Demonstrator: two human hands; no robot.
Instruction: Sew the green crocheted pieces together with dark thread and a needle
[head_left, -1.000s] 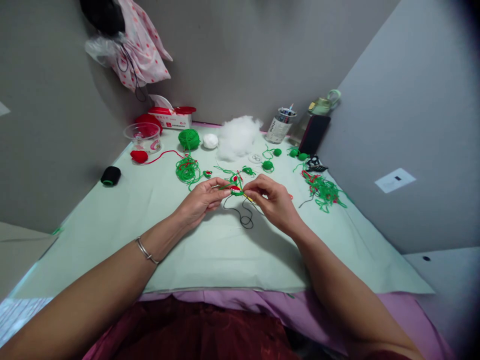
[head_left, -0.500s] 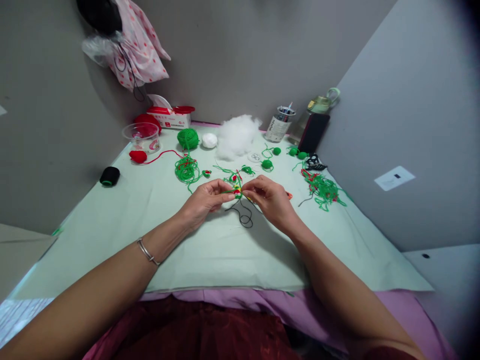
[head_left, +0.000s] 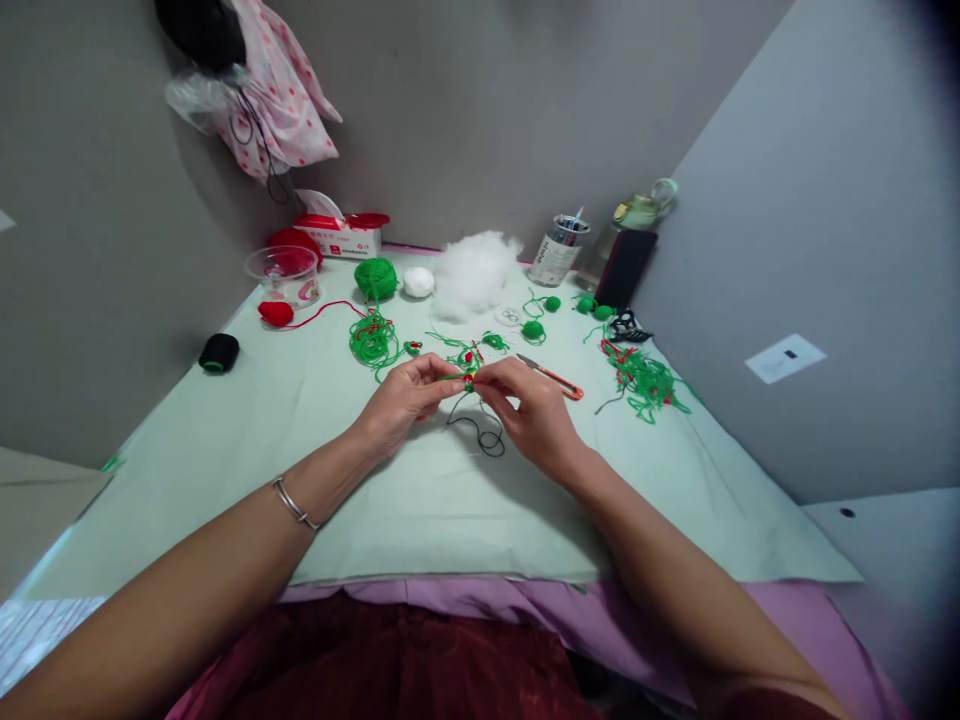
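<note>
Between my two hands is a small red and green yarn piece point(head_left: 468, 382), mostly covered by fingertips. My left hand point(head_left: 409, 398) is closed, pinching it from the left with thumb and forefinger. From the right, my right hand point(head_left: 525, 402) is closed with its fingertips against the same piece; whether a needle or thread is in them is too small to tell. A dark thread point(head_left: 489, 440) hangs from there and loops on the table. Just beyond lies another small red and green yarn piece point(head_left: 468, 358). Orange-handled snips point(head_left: 559, 380) rest right of my right hand.
Tangled green yarn point(head_left: 373, 340) and a green yarn ball point(head_left: 376, 278) lie left of white stuffing point(head_left: 476, 272). A black thread spool point(head_left: 219, 353) stands far left. Yarn scraps point(head_left: 649, 382) lie right. A pen can point(head_left: 560, 250), phone point(head_left: 628, 268) and tissue box point(head_left: 341, 236) line the back.
My right hand has shifted slightly left and in against the yarn piece, and the snips now show more fully. My left hand stays almost in place.
</note>
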